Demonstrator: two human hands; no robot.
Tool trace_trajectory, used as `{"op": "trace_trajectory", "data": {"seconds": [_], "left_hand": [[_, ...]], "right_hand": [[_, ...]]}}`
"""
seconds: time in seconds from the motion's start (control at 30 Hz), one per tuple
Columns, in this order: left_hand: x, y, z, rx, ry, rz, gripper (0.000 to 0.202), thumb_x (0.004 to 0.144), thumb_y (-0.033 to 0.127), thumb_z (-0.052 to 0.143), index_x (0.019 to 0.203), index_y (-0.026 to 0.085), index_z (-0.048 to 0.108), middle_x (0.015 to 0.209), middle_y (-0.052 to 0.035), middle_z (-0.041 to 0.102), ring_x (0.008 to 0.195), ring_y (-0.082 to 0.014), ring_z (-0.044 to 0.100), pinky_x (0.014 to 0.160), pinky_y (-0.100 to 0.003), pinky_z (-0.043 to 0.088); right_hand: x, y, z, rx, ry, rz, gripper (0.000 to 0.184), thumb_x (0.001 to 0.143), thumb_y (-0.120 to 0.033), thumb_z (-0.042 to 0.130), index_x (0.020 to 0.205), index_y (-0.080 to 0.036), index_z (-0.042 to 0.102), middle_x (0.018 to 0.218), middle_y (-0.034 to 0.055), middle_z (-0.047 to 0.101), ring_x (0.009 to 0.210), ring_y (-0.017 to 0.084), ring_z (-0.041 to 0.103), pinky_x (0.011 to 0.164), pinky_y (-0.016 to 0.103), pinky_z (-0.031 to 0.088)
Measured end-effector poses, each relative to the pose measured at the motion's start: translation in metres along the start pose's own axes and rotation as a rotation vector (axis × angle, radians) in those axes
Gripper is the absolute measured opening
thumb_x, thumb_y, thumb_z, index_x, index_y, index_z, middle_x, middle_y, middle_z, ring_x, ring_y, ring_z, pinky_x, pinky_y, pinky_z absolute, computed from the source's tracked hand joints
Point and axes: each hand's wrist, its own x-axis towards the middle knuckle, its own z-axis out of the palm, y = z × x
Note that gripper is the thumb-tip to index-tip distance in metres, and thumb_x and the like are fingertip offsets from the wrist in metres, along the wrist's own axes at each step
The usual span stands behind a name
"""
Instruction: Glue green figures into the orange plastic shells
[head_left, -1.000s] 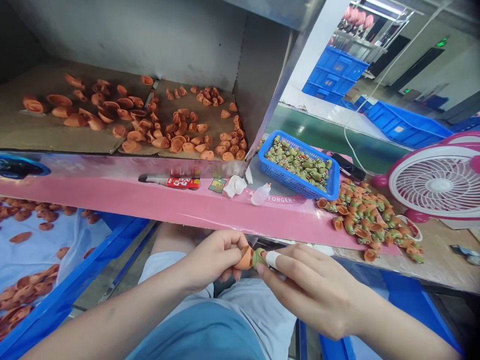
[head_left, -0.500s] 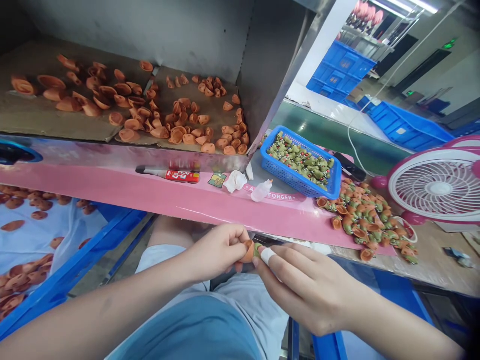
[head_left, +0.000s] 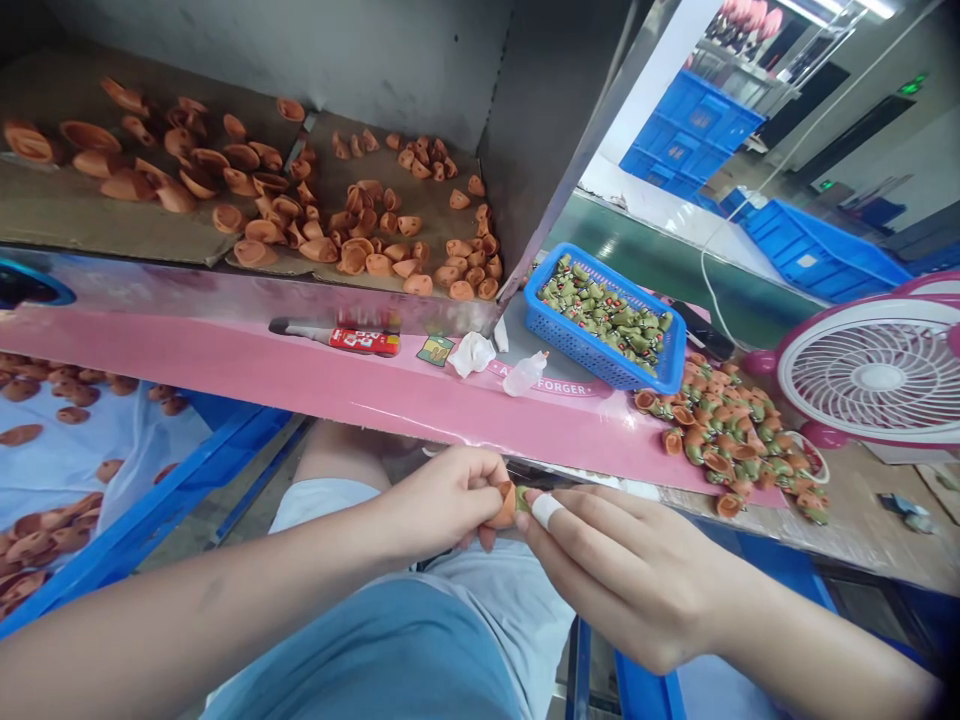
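Note:
My left hand [head_left: 442, 500] pinches a small orange rubber cone [head_left: 504, 507] between thumb and fingers. My right hand [head_left: 622, 570] holds a small green figure [head_left: 522, 500] against the cone's open end, with a white tape wrap [head_left: 546, 511] on one finger. The fingers of both hands hide most of the figure. On the shelf ahead, loose orange cones [head_left: 367, 240] lie on brown cardboard [head_left: 67, 210]. A blue plastic basket [head_left: 604, 320] holds several green figures, and finished orange-and-green pieces [head_left: 727, 440] lie heaped on the bench.
A pink-edged bench [head_left: 375, 385] runs in front of me, holding a small plastic squeeze bottle [head_left: 525, 374], a white tissue [head_left: 471, 354] and a red-labelled tube [head_left: 367, 342]. A pink and white fan [head_left: 877, 375] stands at the right. Orange pieces lie on a white sheet [head_left: 82, 455] in a blue bin, left.
The view has swung slightly, so the shelf and bench sit higher and further left. My hands stay together on the cone and figure, and the cone shows less between my fingers.

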Motion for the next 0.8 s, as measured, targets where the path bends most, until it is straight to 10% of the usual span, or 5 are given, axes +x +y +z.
{"op": "trace_trajectory", "data": {"seconds": [0.8], "left_hand": [[-0.007, -0.004, 0.013, -0.192, -0.089, -0.014, 0.022, 0.085, 0.031, 0.032, 0.068, 0.018, 0.04, 0.045, 0.0079, 0.039, 0.035, -0.0049, 0.026, 0.036, -0.018, 0.019]], "right_hand": [[-0.003, -0.001, -0.007, -0.007, 0.002, -0.075, 0.019, 0.075, -0.01, 0.044, 0.08, -0.008, 0.062, 0.077, 0.0098, 0.061, 0.069, 0.018, 0.058, 0.059, 0.031, 0.051]]}}
